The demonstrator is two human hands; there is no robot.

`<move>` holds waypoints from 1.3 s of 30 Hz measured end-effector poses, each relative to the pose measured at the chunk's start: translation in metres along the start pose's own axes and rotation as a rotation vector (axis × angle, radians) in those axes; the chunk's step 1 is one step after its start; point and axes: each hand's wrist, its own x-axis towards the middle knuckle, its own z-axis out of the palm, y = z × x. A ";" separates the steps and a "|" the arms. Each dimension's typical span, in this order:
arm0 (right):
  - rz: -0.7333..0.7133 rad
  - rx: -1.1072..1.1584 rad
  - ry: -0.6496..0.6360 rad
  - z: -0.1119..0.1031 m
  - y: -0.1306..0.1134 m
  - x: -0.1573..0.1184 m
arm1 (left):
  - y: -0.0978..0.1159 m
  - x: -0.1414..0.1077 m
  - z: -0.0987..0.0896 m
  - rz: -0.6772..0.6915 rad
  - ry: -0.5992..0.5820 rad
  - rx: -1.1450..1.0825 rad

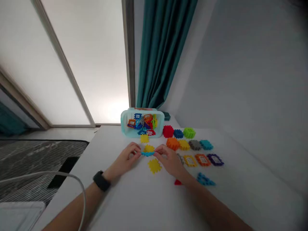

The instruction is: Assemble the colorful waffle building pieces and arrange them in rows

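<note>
A light blue toothed piece (147, 154) is pinched at its left end by my left hand (128, 156) and at its right end by my right hand (169, 158). Just behind it, between my hands, shows a yellow piece (149, 148). Another yellow piece (144, 138) lies farther back, near the bin. Nearer to me a yellow toothed square (154, 166) rests flat on the white table (144, 205). My left wrist wears a dark watch. My right hand partly covers a grey framed piece (180, 158).
A pale teal bin (123, 125) of mixed pieces stands at the back. To the right are stacks, such as red (168, 131) and orange (173, 143), framed pieces (202, 159), blue triangles (205, 179) and a red piece (178, 182). A white cable (72, 176) crosses the left side.
</note>
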 end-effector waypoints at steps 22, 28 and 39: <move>-0.664 -0.454 0.114 0.000 0.009 -0.008 | 0.012 -0.005 0.009 0.245 0.056 0.226; -0.664 -0.444 0.097 0.000 0.008 -0.008 | 0.011 -0.006 0.011 0.244 0.025 0.224; -0.649 -0.386 0.026 -0.001 0.004 -0.008 | 0.013 -0.003 0.011 0.225 0.021 0.272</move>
